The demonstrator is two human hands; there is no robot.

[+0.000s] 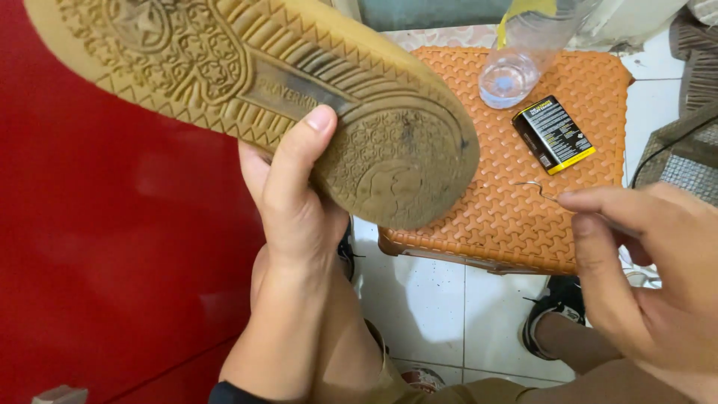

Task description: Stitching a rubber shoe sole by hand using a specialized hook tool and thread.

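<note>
Red wall [112, 247] fills the left, white floor tiles [419, 299] lie below. Left hand [295, 202] clamps a tan shoe sole [262, 82] held tread-up, thumb pressed on the heel. Right of it an orange woven stool [523, 217] carries a clear bottle [516, 67] and a black packet [553, 135]. Right hand [643, 269] pinches a thin curved needle [538, 187]; its grip is narrow. The needle could slip and prick a finger.
</note>
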